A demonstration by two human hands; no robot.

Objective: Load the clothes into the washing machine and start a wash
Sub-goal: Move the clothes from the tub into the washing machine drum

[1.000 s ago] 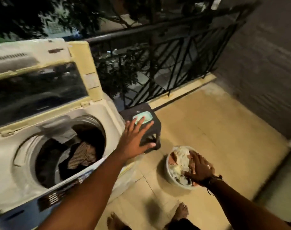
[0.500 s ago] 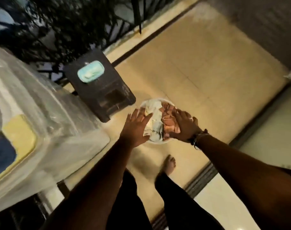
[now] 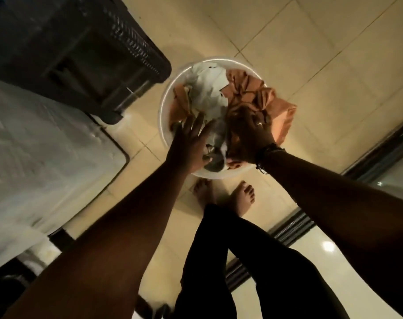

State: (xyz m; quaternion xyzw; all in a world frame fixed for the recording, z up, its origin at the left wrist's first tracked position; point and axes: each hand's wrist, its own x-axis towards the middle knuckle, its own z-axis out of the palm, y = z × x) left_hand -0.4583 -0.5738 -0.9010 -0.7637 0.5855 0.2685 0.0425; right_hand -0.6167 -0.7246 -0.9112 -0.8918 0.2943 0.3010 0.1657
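Both hands in the white basin by my feet: left hand spread flat on grey cloth, right hand gripping orange garment. Pickup step; next, lift into the washing machine.

Both hands reach into the white basin of clothes beside the dark stool, the left hand spread flat, the right hand gripping orange cloth.
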